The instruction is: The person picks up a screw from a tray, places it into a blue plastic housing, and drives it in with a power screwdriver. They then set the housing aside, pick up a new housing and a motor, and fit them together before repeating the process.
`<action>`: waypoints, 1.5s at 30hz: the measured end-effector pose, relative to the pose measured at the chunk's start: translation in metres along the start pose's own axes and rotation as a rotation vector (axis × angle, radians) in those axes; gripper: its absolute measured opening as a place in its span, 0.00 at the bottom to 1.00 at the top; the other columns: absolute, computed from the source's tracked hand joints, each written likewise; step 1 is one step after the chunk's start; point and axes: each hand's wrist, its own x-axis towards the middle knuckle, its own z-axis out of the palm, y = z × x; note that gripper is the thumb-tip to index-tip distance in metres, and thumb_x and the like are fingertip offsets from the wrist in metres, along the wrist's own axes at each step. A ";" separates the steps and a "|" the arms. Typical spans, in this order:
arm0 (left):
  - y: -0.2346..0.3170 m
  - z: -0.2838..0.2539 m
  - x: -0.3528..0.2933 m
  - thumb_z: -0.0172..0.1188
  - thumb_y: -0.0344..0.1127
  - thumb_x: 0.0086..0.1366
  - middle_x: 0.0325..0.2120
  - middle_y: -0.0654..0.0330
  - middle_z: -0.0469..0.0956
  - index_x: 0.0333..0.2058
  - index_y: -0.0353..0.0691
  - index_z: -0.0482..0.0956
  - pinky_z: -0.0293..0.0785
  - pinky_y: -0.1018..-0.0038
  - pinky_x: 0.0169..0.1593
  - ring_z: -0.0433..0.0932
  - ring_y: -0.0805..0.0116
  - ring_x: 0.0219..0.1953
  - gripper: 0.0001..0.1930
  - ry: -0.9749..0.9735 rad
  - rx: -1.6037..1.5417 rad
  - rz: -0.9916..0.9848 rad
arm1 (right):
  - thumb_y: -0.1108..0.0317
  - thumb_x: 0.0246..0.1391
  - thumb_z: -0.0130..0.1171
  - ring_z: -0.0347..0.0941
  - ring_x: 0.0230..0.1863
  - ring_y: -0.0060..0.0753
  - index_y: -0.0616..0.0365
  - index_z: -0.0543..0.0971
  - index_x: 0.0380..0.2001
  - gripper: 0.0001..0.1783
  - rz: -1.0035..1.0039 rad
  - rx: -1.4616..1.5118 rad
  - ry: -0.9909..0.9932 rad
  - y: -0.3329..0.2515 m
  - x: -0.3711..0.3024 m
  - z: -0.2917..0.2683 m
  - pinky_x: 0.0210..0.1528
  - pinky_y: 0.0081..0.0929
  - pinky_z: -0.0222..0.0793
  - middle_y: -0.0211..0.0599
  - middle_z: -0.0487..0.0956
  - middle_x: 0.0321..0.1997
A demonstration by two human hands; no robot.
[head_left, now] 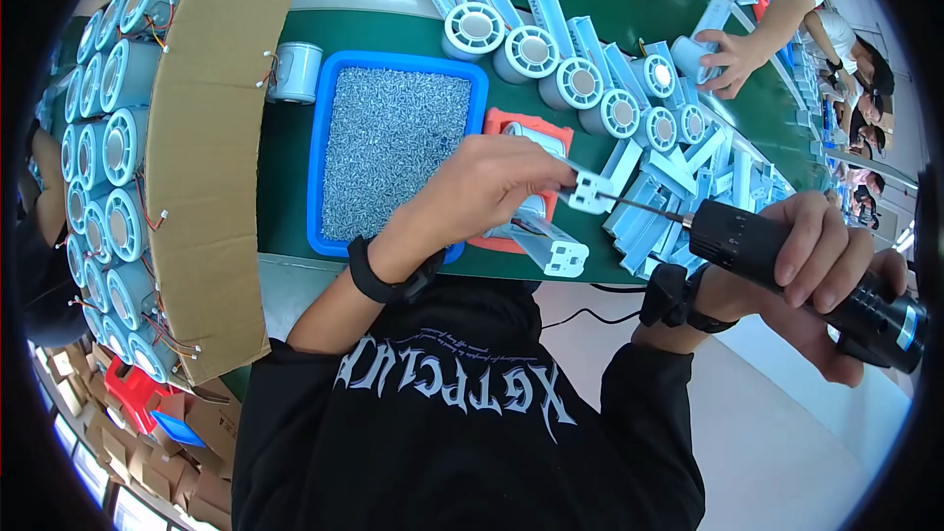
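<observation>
My left hand (492,180) is closed, its fingertips pinching the end of a light-blue plastic handle (593,197) over a red-orange holder (501,121). My right hand (821,261) is wrapped round a black electric screwdriver (742,241). The long thin bit points left, its tip touching or very near the handle's end; whether it sits on a screw is too small to tell. A second light-blue handle (562,256) sticks out of the holder toward me. Light-blue motor housings lie in the holder, partly hidden by my left hand.
Left of the holder is a blue tray (317,152) filled with small screws. Farther left stands a cardboard box (211,167) beside stacked motor housings with wires. Assembled fans (531,51) line the far side, with loose handles (649,206) piled at right. A co-worker's hand (733,61) grips a housing.
</observation>
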 end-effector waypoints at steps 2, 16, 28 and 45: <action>0.003 0.000 -0.003 0.56 0.24 0.52 0.29 0.54 0.79 0.33 0.38 0.79 0.74 0.70 0.36 0.79 0.57 0.31 0.08 0.202 0.115 0.100 | 0.37 0.35 0.61 0.73 0.17 0.23 0.52 0.67 0.50 0.42 0.017 -0.053 0.059 -0.003 0.002 0.007 0.22 0.17 0.74 0.31 0.74 0.23; 0.005 -0.038 -0.048 0.59 0.28 0.51 0.29 0.56 0.71 0.28 0.39 0.77 0.69 0.68 0.38 0.68 0.61 0.37 0.04 -0.172 0.764 -0.550 | 0.30 0.34 0.61 0.74 0.19 0.25 0.50 0.64 0.52 0.47 0.116 -0.157 -0.200 0.025 0.009 0.030 0.24 0.19 0.75 0.33 0.74 0.25; 0.011 -0.029 -0.024 0.60 0.24 0.50 0.23 0.60 0.77 0.27 0.35 0.76 0.72 0.75 0.30 0.77 0.63 0.26 0.04 0.109 0.425 -0.430 | 0.31 0.34 0.61 0.74 0.19 0.26 0.50 0.63 0.52 0.47 0.071 -0.187 -0.219 0.026 0.009 0.022 0.25 0.19 0.75 0.34 0.74 0.26; -0.018 0.021 -0.008 0.58 0.17 0.49 0.35 0.55 0.77 0.32 0.36 0.75 0.71 0.77 0.31 0.76 0.67 0.29 0.11 0.288 0.076 -0.234 | 0.32 0.35 0.61 0.73 0.20 0.25 0.49 0.62 0.53 0.47 0.112 -0.176 -0.228 0.034 0.005 0.023 0.24 0.19 0.74 0.35 0.73 0.26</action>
